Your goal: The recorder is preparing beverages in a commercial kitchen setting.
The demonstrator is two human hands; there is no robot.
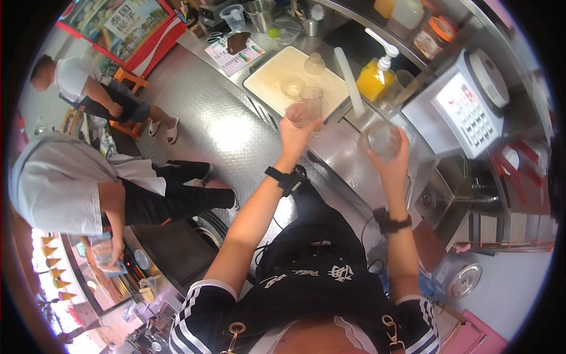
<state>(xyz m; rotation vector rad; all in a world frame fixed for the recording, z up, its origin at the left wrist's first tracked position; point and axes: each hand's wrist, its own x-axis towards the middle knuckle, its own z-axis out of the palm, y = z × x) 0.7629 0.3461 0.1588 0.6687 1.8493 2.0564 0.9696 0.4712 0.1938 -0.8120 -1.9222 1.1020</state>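
My left hand (297, 132) is closed around a clear cup (299, 111), with a taller clear measuring cup (315, 101) right beside it, at the near edge of the cream cutting board (274, 75). I cannot tell whether the same hand grips both. Two more small clear vessels stand on the board, a shallow one (292, 86) and one farther back (314, 64). Over the steel counter my right hand (395, 150) holds a wide clear jar (379, 139), its fingers around the side. A white rod or tube (349, 82) lies between the board and a yellow pump bottle (375, 78).
To the right are a scale with a keypad (464, 106) and a steel sink (437, 194). A printed sheet (227, 57), scissors and steel containers (261, 15) line the far counter. Two people, one in a grey shirt (57, 186), are at the left, across the metal floor.
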